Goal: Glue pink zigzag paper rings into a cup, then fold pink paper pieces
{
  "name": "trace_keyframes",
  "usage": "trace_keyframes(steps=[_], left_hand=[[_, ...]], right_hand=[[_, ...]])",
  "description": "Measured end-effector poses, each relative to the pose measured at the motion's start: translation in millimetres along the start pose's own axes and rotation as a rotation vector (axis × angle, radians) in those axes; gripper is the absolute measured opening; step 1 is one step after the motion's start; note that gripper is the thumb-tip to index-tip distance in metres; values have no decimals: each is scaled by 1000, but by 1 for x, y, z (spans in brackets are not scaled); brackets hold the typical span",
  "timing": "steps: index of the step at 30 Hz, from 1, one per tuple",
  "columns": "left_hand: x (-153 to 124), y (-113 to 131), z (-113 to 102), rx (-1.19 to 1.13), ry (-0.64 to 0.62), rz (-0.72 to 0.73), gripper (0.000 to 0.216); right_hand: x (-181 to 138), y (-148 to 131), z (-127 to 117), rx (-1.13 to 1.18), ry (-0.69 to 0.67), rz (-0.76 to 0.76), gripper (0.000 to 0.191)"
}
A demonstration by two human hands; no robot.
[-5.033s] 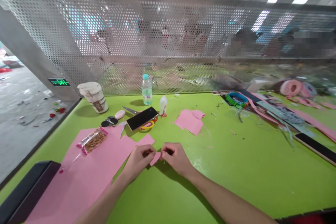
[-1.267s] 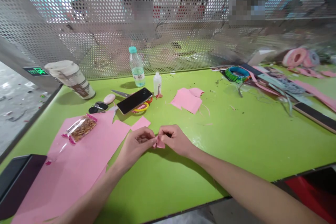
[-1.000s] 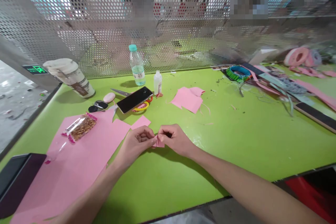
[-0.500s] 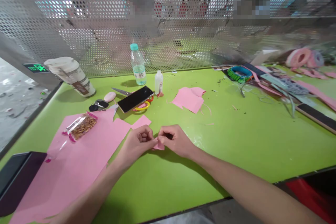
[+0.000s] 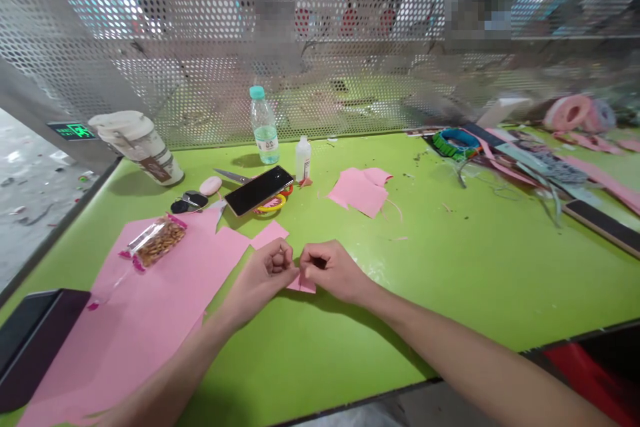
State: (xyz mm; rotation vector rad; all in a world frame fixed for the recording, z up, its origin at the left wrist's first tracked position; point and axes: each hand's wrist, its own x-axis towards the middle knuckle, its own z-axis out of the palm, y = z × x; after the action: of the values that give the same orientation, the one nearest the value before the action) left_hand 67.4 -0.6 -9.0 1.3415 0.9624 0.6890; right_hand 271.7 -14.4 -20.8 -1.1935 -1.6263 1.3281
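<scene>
My left hand [image 5: 263,277] and my right hand [image 5: 333,271] meet over the green table [image 5: 450,267], both pinched on a small folded piece of pink paper [image 5: 304,283]. Most of the piece is hidden by my fingers; only a corner shows below them. A large pink sheet [image 5: 145,307] lies just to the left of my left hand, with a clear packet of nuts [image 5: 155,243] on it.
Behind my hands lie a phone [image 5: 259,189] on coloured rings, scissors [image 5: 231,177], a glue bottle [image 5: 302,160], a water bottle [image 5: 263,127], a lidded cup [image 5: 140,147] and pink scraps [image 5: 361,190]. A dark tablet [image 5: 30,340] sits at the near left. Ribbons and tape rolls [image 5: 453,142] clutter the far right.
Both hands have stayed together on the pink piece, working it with small finger movements; it now sits lower, against the table. The view has dropped since five seconds ago.
</scene>
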Motion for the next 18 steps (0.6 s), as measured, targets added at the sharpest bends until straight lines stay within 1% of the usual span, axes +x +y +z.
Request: trace_keyframes(steps=[8, 13, 18], left_hand=[[-3, 6, 1, -53, -68, -27, 20], [-1, 0, -3, -73, -59, -4, 28], [1, -3, -7, -52, -60, 1, 33]], right_hand=[[0, -2, -1, 36, 9, -4, 13], [3, -1, -2, 68, 30, -18, 11], [4, -2, -4, 110, 49, -1, 13]])
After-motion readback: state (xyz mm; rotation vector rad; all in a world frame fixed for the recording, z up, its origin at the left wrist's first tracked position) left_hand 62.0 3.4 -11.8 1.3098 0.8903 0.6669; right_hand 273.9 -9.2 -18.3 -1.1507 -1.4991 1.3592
